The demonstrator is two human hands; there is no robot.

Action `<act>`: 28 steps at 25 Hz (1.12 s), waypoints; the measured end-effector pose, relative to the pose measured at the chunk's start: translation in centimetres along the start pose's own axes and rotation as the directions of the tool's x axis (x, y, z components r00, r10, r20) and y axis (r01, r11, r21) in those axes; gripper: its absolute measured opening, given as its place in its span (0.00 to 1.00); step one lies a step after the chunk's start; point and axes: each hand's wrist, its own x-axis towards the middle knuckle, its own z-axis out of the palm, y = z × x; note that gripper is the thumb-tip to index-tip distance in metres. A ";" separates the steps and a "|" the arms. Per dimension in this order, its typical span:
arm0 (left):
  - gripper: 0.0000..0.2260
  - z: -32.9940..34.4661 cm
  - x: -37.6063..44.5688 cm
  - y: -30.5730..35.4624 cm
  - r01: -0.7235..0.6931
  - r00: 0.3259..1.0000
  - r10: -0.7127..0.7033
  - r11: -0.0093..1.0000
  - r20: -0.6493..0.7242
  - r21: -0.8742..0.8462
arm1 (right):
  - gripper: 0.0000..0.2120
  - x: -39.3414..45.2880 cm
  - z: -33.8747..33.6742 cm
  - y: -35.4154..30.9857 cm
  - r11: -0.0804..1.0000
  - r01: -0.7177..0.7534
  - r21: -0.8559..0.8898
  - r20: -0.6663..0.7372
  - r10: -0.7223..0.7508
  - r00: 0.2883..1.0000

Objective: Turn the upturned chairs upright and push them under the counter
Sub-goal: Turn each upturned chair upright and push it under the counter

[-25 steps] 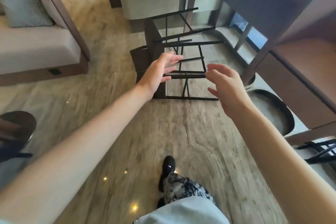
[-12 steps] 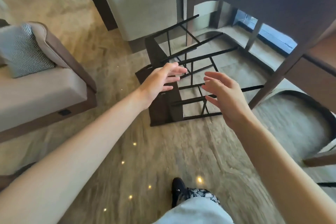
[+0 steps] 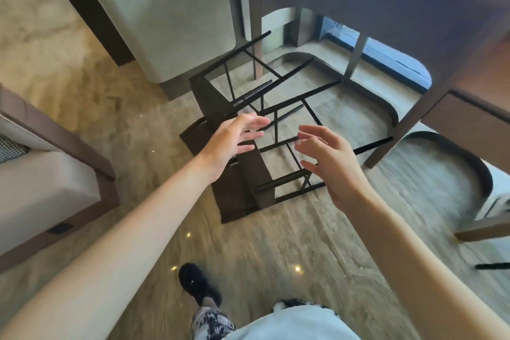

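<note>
left hand [image 3: 230, 143] | right hand [image 3: 332, 163] | both nearer toppled chairs [image 3: 248, 174] | empty

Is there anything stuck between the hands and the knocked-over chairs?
No. Nothing shows between the left hand or the right hand and the two tipped chairs: the nearer chair and the farther chair lie on the floor in front of the open fingers. The hands grip nothing yet.
</note>
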 end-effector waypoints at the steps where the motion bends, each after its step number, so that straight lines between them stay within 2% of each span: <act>1: 0.17 -1.0 1.3 0.1 0.000 0.999 0.000 1.000 0.041 0.001 | 0.14 0.8 1.0 0.0 1.000 -0.009 0.002 -0.030 0.009 1.000; 4: 0.17 -4.2 5.9 1.3 -0.036 0.989 0.037 0.999 0.141 -0.013 | 0.14 3.1 4.3 -0.3 1.000 0.002 0.024 -0.130 0.001 0.991; 7: 0.15 -8.6 10.6 3.0 -0.071 0.958 0.069 0.997 0.279 -0.002 | 0.14 6.0 9.1 -0.9 0.997 0.025 0.072 -0.296 -0.003 0.955; 9: 0.15 -10.7 12.3 3.6 -0.086 0.940 0.071 0.996 0.333 0.030 | 0.14 7.2 11.8 -1.6 0.996 0.013 0.087 -0.352 0.019 0.936; 14: 0.14 -14.5 15.8 3.3 -0.110 0.871 0.068 0.992 0.487 0.058 | 0.14 9.2 16.8 -2.9 0.988 0.044 0.149 -0.552 0.047 0.833; 17: 0.14 -15.4 16.7 2.9 -0.105 0.836 0.060 0.993 0.546 0.051 | 0.14 9.1 19.2 -2.8 0.990 0.038 0.134 -0.603 0.051 0.796; 21: 0.14 -18.5 17.2 0.9 -0.206 0.737 0.063 0.969 0.672 0.136 | 0.13 6.7 23.2 -1.0 0.989 0.037 0.141 -0.674 0.069 0.736; 24: 0.15 -20.9 17.0 0.4 -0.195 0.736 0.025 0.965 0.677 0.177 | 0.13 4.9 26.3 0.2 0.983 0.018 0.181 -0.705 0.117 0.700; 28: 0.15 -23.5 14.2 -1.4 -0.231 0.668 -0.006 0.949 0.744 0.215 | 0.13 2.0 30.6 2.5 0.962 0.088 0.257 -0.766 0.148 0.626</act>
